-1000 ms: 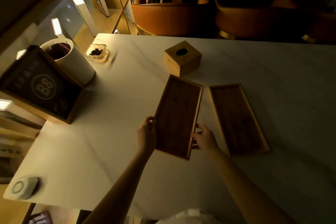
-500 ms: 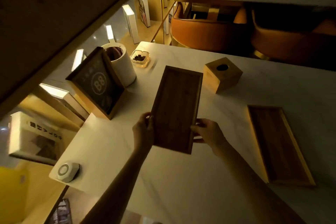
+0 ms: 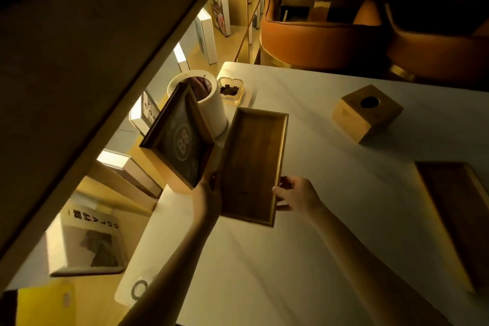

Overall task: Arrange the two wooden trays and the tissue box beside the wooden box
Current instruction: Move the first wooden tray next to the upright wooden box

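I hold a long wooden tray (image 3: 252,164) by both long sides, my left hand (image 3: 209,188) on its left rim and my right hand (image 3: 296,196) on its right rim. The tray sits right next to the wooden box (image 3: 177,140) marked "B8" at the table's left edge. The second wooden tray (image 3: 460,214) lies flat at the right, cut off by the frame. The cube-shaped wooden tissue box (image 3: 366,116) with a round hole on top stands at the back right of the white table (image 3: 330,246).
A white cylinder container (image 3: 209,103) and a glass ashtray (image 3: 232,90) stand behind the wooden box. A white round device (image 3: 137,290) lies at the near left corner. Bookshelves run along the left; orange chairs (image 3: 317,40) stand beyond the table.
Both hands carried the tray leftward across the table, from beside the second tray to right next to the wooden box. The view swung left with it.
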`<state>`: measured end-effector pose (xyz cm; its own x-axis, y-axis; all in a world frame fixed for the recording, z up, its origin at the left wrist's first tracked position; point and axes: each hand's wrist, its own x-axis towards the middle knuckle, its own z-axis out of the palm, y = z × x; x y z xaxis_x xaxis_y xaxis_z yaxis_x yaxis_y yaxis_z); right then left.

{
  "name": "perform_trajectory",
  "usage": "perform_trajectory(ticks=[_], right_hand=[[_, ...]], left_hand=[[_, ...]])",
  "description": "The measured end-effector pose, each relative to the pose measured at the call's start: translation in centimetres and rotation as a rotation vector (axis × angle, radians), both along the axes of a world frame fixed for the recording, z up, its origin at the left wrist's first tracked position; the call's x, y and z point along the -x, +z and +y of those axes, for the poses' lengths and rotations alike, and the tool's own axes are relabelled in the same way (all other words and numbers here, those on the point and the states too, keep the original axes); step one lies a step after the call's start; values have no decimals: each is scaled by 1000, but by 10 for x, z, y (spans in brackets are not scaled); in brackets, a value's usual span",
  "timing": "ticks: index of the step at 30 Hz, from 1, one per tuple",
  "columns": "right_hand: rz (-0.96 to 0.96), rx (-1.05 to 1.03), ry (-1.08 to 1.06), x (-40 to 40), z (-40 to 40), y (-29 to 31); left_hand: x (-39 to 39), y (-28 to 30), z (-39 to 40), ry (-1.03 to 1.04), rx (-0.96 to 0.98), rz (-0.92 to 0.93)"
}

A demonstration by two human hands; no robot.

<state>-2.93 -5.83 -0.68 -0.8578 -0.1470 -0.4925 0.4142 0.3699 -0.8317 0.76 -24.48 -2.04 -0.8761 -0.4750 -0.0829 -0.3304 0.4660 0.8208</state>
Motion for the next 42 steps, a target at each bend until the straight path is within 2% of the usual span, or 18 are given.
perform_trajectory(ticks=[7, 13, 20, 22, 26, 35, 38, 42], right_hand=[[-53, -55, 2, 17, -18, -18], [-103, -85, 2, 28, -23, -33], [-163, -93, 10, 36, -26, -48], [-157, -98, 15, 38, -26, -50], [-98, -169, 51, 37, -25, -56], [168, -464, 161, 30, -35, -65], [221, -503, 151, 26, -38, -70], [251, -509, 144, 22, -38, -71]], left_hand=[[13, -25, -16, -3, 86, -51], [24, -37, -17, -36, 176, -201], [27, -46, -12, -4, 156, -277], [30, -49, -10, -21, 203, -304], [27, -55, -6, -66, 265, -298], [26, -58, -1, -163, 320, -276], [26, -59, -1, -204, 355, -335], [17, -58, -1, -302, 431, -303]])
